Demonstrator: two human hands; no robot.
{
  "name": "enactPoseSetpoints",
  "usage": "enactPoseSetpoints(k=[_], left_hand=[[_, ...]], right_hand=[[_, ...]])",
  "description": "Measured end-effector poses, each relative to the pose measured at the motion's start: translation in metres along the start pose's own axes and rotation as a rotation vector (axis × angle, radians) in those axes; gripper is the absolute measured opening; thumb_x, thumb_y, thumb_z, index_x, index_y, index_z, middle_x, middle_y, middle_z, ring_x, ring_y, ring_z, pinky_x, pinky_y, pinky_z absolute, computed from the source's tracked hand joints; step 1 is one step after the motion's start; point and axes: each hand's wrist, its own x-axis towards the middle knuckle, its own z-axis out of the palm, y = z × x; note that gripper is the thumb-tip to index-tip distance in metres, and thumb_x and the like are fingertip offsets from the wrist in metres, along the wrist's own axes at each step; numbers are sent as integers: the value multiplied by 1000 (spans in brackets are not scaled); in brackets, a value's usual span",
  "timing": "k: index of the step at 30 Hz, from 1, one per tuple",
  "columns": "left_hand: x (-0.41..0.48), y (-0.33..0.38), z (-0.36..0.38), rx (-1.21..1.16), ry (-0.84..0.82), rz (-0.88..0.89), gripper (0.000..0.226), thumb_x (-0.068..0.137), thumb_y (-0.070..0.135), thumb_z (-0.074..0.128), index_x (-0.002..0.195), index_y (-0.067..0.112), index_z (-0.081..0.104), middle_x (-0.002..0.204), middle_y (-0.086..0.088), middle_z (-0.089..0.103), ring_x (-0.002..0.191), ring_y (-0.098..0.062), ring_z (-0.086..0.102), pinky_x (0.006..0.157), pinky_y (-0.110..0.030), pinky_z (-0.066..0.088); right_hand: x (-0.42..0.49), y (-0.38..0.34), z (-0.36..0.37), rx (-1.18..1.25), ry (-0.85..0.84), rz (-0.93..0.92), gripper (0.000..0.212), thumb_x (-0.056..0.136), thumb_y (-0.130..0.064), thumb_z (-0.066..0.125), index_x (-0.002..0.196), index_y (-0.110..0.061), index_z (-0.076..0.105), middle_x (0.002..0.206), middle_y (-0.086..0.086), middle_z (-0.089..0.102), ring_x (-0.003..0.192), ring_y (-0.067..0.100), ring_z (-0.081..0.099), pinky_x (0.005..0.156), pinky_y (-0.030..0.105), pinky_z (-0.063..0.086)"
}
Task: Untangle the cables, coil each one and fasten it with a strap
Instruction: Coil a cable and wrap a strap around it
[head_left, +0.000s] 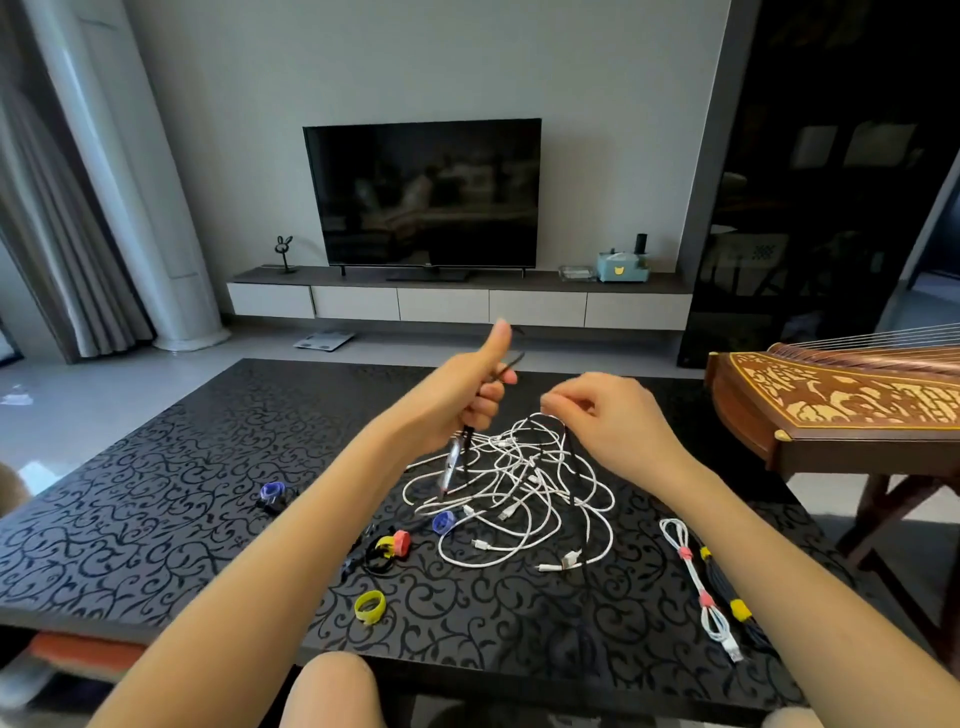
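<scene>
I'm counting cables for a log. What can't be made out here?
Head view:
Number of cables in the white tangle: loops overlap.
What, if anything, the right hand pinches: curled fingers hide it.
The black cable in the left hand: blurred, lost against the dark table.

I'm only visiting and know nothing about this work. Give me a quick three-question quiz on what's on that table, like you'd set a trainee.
1. True or false: the left hand grips a black cable lifted above the tangle of white cables.
2. What colour are the straps on the coiled white cable at the right? A green, B pink, C blue.
3. Fill in: the loose strap lying nearest the near edge of the table is ____.

Key: 1 true; 2 B; 3 yellow.
</scene>
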Motion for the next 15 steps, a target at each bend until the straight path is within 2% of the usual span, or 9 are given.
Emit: enactPoseSetpoints(k=[2,3,6,8,10,12,15], left_hand=[[-5,-6,8,27,-98,31,53,72,62,58,86,13,45,58,10,29,47,-3,23,40,-13,19],[-7,-9,10,60,-116,52,49,72,55,66,86,13,45,59,11,31,48,-3,24,42,-14,21],[-7,-18,14,153,-60,104,42,74,34,77,91,9,49,59,10,33,48,-5,26,43,-16,24],[-6,-19,16,162,-48,151,37,78,29,76,98,6,54,58,9,32,48,-6,25,42,-17,23],[-7,-19,17,151,-71,173,31,82,27,73,98,6,56,56,8,30,48,-7,23,42,-17,20],[-7,-18,18,142,-97,157,26,87,29,65,88,5,55,56,8,29,48,-7,22,42,-17,18],[-7,-17,20,130,-119,106,35,98,37,46,73,12,51,53,10,27,47,-6,20,43,-17,16]], right_hand=[[7,-7,-3,9,89,-9,35,93,-34,54,74,-9,70,68,7,66,68,20,58,68,35,45],[9,-11,-7,70,113,3,37,93,-32,54,71,-6,68,62,7,64,62,18,58,66,35,46],[13,-20,-16,248,65,58,35,94,-24,54,65,-10,65,45,-7,55,43,5,51,49,18,39],[14,-26,-20,326,-35,92,36,96,-22,52,67,-7,67,38,-11,51,36,3,45,42,13,34],[16,-27,-24,386,-95,149,37,97,-23,51,71,-3,69,41,-8,50,39,5,43,39,14,32],[20,-27,-29,456,-129,221,38,97,-23,51,73,2,68,47,0,51,41,10,41,36,16,31],[24,-25,-34,471,-138,285,39,96,-26,54,68,-1,65,48,4,50,38,11,37,35,16,28]])
